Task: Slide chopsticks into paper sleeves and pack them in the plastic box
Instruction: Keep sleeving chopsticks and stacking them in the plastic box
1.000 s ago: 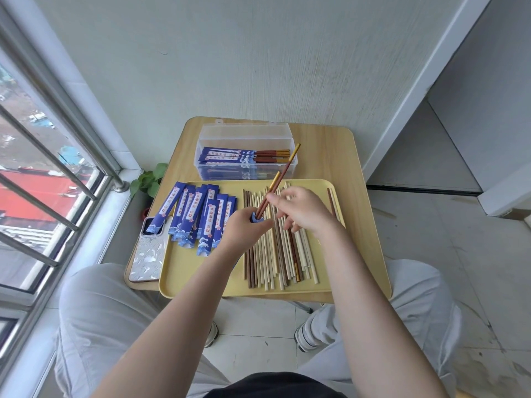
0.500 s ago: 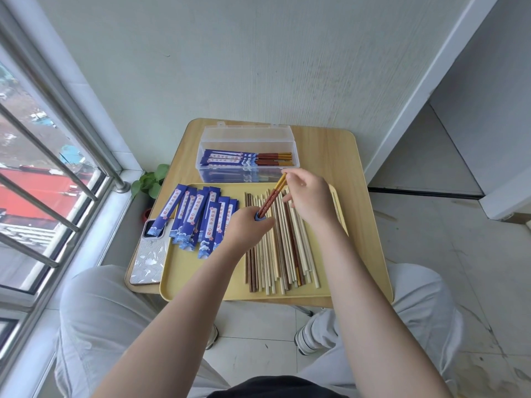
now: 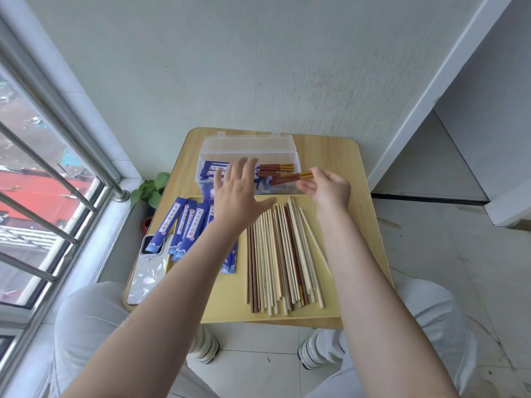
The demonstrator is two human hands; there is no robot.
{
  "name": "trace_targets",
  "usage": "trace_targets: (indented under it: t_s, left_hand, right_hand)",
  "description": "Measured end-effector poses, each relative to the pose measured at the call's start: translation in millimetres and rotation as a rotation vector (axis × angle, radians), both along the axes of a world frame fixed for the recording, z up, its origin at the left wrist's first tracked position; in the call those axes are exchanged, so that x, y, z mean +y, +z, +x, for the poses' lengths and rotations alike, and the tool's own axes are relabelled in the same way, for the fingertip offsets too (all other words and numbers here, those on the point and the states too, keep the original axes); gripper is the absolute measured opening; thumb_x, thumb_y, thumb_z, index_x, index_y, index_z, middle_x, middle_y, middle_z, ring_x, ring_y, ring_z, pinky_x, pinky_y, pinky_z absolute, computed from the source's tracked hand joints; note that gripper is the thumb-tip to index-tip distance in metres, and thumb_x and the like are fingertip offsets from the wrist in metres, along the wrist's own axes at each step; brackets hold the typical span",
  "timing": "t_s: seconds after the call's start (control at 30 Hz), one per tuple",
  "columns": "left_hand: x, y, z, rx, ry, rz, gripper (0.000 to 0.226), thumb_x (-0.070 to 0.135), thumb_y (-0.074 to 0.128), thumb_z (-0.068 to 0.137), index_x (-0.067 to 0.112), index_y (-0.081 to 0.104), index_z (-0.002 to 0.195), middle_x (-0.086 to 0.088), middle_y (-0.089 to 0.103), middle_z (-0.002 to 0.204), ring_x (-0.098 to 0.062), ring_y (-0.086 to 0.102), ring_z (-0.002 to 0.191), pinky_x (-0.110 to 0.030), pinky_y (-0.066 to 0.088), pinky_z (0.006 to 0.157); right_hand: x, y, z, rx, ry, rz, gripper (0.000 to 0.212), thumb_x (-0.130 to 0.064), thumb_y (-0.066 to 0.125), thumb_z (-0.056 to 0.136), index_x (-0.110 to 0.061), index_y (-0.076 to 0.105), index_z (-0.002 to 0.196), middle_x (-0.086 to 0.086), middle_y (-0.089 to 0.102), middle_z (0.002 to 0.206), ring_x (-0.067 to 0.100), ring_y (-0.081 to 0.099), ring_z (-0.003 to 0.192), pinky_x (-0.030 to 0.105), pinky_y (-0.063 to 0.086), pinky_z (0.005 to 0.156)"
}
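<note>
The clear plastic box (image 3: 250, 140) stands open at the back of the table and holds sleeved pairs (image 3: 275, 167). My right hand (image 3: 330, 188) pinches the gold end of a red-brown chopstick pair (image 3: 287, 178), whose other end sits in a blue sleeve, low over the box's front right. My left hand (image 3: 238, 196) hovers with fingers spread over the box's front left and holds nothing. Loose chopsticks (image 3: 281, 254), pale and brown, lie in a row on the yellow tray (image 3: 230, 297). Empty blue paper sleeves (image 3: 184, 222) lie at the tray's left.
A phone (image 3: 146, 274) lies at the left edge of the small wooden table (image 3: 339, 156), partly under a sleeve. A potted plant (image 3: 149, 188) sits on the sill below the window bars (image 3: 57, 179). The wall is just behind the box. My knees are under the table.
Both hands moved from the tray up to the box. The chopstick pair now sits in its sleeve, my left hand has let go of it, and my right hand carries it over the box.
</note>
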State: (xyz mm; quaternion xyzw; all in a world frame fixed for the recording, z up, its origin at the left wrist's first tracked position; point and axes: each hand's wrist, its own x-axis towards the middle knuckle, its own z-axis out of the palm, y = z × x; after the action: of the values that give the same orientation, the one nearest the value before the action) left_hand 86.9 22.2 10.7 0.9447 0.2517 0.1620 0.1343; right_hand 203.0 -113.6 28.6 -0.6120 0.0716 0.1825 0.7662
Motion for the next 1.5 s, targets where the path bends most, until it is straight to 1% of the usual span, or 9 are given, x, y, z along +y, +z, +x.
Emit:
trace_targets:
  t_s: [0.2,0.53,0.7,0.83,0.97,1.07,1.3,1.43,1.5]
  left_hand:
    - [34.1,-8.0,12.6,0.090,0.071,-0.062,0.078,0.048,0.054,0.095,0.016,0.019,0.157,-0.007,0.016,0.166,-0.024,0.008,0.154,-0.046,0.006,0.126]
    - [71.8,-26.4,28.2,0.340,0.065,-0.120,0.078,0.052,0.048,0.097,0.024,0.011,0.160,-0.007,0.006,0.168,-0.030,0.000,0.155,-0.049,0.006,0.125]
    - [74.9,-31.6,34.4,0.398,0.123,-0.010,0.077,0.059,0.046,0.095,0.028,0.016,0.158,-0.014,0.015,0.162,-0.034,0.014,0.149,-0.048,0.020,0.118]
    - [65.4,-34.5,34.7,0.417,0.192,0.075,0.078,0.064,0.044,0.092,0.027,0.021,0.156,-0.015,0.034,0.146,-0.033,0.035,0.132,-0.046,0.029,0.108]
    - [66.7,-39.9,35.5,0.464,0.159,0.080,0.078,0.066,0.041,0.092,0.026,0.022,0.156,-0.014,0.034,0.151,-0.033,0.032,0.140,-0.049,0.028,0.113]
    - [69.6,-41.0,37.1,0.461,0.151,0.073,0.078,0.066,0.042,0.091,0.025,0.024,0.156,-0.013,0.030,0.155,-0.033,0.025,0.144,-0.049,0.026,0.114]
    - [79.7,-46.2,39.9,0.453,0.064,-0.025,0.083,0.063,0.049,0.090,0.023,0.020,0.157,-0.008,0.014,0.166,-0.031,0.008,0.153,-0.052,0.013,0.123]
    - [80.2,-38.9,34.6,0.354,0.025,-0.094,0.076,0.057,0.054,0.089,0.024,0.029,0.153,-0.009,0.021,0.163,-0.029,0.010,0.153,-0.051,0.010,0.124]
    - [68.6,-33.4,25.6,0.180,0.057,-0.088,0.058,0.045,0.057,0.091,0.019,0.047,0.142,-0.010,0.037,0.153,-0.030,0.027,0.145,-0.045,0.020,0.118]
  right_hand:
    - [27.8,-10.1,35.8,0.068,-0.155,0.058,0.012,-0.006,0.060,0.099,0.001,0.056,0.108,0.022,0.070,0.085,0.026,0.075,0.070,0.033,0.063,0.071]
    - [81.4,-28.3,62.9,0.050,0.044,-0.221,0.024,-0.004,0.059,0.099,0.010,0.061,0.119,0.017,0.071,0.080,0.025,0.075,0.065,0.034,0.063,0.068]
    - [73.3,-25.4,67.2,-0.186,0.183,-0.538,0.026,-0.012,0.048,0.103,-0.003,0.066,0.120,0.009,0.073,0.079,0.019,0.074,0.061,0.034,0.063,0.071]
    - [69.4,-25.2,63.9,-0.455,0.199,-0.779,0.029,-0.012,0.044,0.101,-0.009,0.072,0.108,0.010,0.075,0.096,0.018,0.070,0.067,0.024,0.054,0.057]
    - [71.3,-30.8,56.5,-0.805,0.301,-0.991,0.025,-0.014,0.049,0.097,-0.011,0.074,0.098,0.000,0.067,0.101,0.018,0.057,0.087,0.027,0.044,0.068]
    - [77.3,-40.3,50.8,-1.040,0.548,-1.100,0.029,-0.020,0.047,0.099,-0.015,0.073,0.110,0.000,0.069,0.111,0.021,0.057,0.106,0.034,0.043,0.089]
    - [85.4,-53.3,40.1,-0.965,0.864,-1.242,0.047,-0.042,0.026,0.107,-0.024,0.049,0.144,0.002,0.046,0.152,0.021,0.033,0.144,0.050,0.009,0.122]
    - [83.4,-49.3,36.5,-1.080,0.699,-1.141,0.038,-0.032,0.041,0.104,-0.016,0.057,0.134,0.005,0.054,0.140,0.026,0.043,0.134,0.045,0.022,0.118]
    - [82.4,-47.4,24.4,-1.149,0.554,-1.047,0.026,-0.021,0.051,0.098,-0.012,0.063,0.120,0.006,0.059,0.120,0.027,0.052,0.117,0.041,0.036,0.103]
